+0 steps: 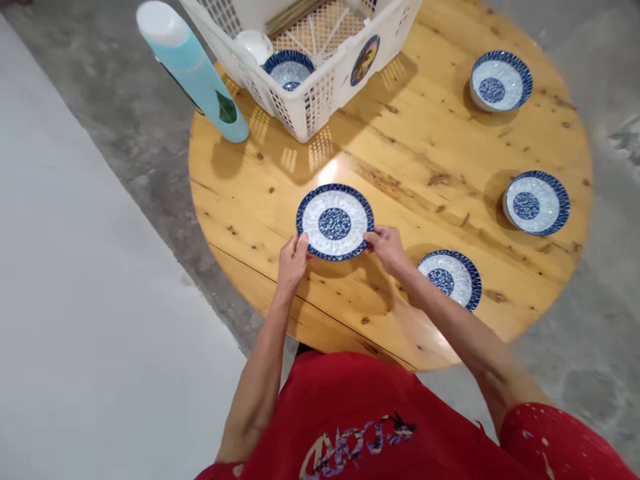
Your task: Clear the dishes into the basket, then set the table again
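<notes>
A blue-and-white patterned plate (pixel 334 223) is held by its rim between my two hands, over the near part of the round wooden table (pixel 415 160). My left hand (pixel 294 257) pinches its lower left edge, thumb on top. On the lower right edge, my right hand (pixel 386 245) grips in the same way. The undersides of the fingers are hidden by the plate. Beside my right forearm lies a second plate (pixel 463 277) of the same pattern, partly covered by the arm.
Two matching bowls, an upper one (pixel 501 81) and a lower one (pixel 537 203), stand along the table's right side. At the back, a white plastic basket (pixel 295 107) holds a bowl (pixel 289 67), a white dish (pixel 255 45) and chopsticks (pixel 295 15). A tall light-blue bottle (pixel 195 73) stands left of it.
</notes>
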`<state>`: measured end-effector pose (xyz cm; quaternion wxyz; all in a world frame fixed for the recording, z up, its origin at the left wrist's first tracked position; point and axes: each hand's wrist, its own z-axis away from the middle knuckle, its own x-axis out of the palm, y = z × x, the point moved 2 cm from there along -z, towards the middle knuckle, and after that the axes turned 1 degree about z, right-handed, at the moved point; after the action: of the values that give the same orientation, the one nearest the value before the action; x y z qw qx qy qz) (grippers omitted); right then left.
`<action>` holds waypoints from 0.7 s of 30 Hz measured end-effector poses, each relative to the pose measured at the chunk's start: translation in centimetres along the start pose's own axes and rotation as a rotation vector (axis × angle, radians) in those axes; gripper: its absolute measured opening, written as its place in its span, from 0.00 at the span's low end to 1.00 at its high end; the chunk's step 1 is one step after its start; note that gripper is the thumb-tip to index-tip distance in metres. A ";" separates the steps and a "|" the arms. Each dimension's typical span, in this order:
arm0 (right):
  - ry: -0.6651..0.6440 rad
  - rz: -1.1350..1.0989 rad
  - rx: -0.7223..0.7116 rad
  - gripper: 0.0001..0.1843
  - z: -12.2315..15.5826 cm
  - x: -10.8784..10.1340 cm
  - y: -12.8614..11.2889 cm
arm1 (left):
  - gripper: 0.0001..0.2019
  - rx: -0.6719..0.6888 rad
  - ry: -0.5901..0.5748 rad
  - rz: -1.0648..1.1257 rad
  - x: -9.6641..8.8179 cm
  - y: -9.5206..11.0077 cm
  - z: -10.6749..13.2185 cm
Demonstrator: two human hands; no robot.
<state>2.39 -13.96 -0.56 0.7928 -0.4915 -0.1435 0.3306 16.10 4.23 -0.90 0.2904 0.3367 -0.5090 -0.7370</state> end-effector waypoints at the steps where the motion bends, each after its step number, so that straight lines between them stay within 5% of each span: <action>1: -0.018 -0.009 0.003 0.05 0.5 1.4 0.5 | 0.18 0.036 0.044 -0.055 -0.7 -0.2 -0.1; 10: 0.040 -0.052 0.048 0.06 2.0 9.3 3.7 | 0.18 0.082 0.189 -0.263 -6.5 -1.5 -2.9; 21: 0.124 -0.006 -0.053 0.12 2.3 11.3 4.8 | 0.17 0.108 0.118 -0.537 -7.8 -0.8 -6.3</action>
<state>7.65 -3.46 -4.79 0.7880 -0.5312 -0.1044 0.2932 25.68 7.01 -1.72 0.0956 0.5169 -0.4223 -0.7384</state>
